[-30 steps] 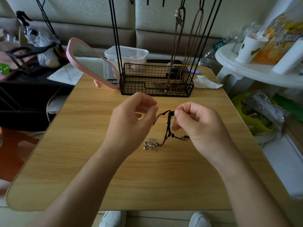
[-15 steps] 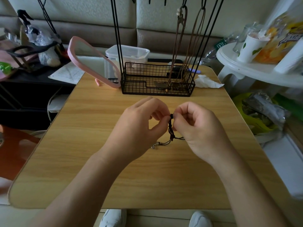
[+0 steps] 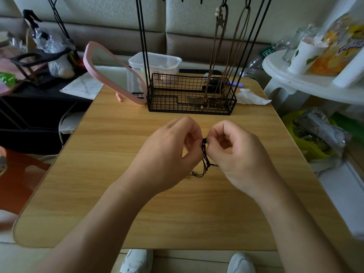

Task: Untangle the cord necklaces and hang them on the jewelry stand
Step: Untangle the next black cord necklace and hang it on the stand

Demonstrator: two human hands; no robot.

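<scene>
Fingers [image 3: 192, 134] of the left hand [image 3: 167, 152] and fingers [image 3: 213, 133] of the right hand [image 3: 238, 156] meet tip to tip in front of the jewelry stand [image 3: 191, 93]. Both sets are curled and pinch the top of a dark cord necklace [image 3: 204, 154]. The knotted cord hangs down between the two hands in a short bunched length. Its lower end trails toward the left wrist, where a small pale bead [image 3: 191, 173] shows just above the bench [image 3: 110, 158]. The rest of that end is hidden behind the left hand.

The stand is a black wire basket with thin black rods rising from it out of view, set at the far middle of the bench. Brown cord necklaces [image 3: 216, 48] hang down on its right side, their pendants lying inside the basket.

A pink-framed mirror [image 3: 110, 73] leans just left of the stand, its lower corner close to the basket. A clear plastic container [image 3: 157, 62] sits behind the stand. A crumpled white tissue [image 3: 251, 97] lies just right of it on the bench. Farther right of the stand, off the bench, a white side table [image 3: 291, 79] carries a paper cup [image 3: 305, 56].
</scene>
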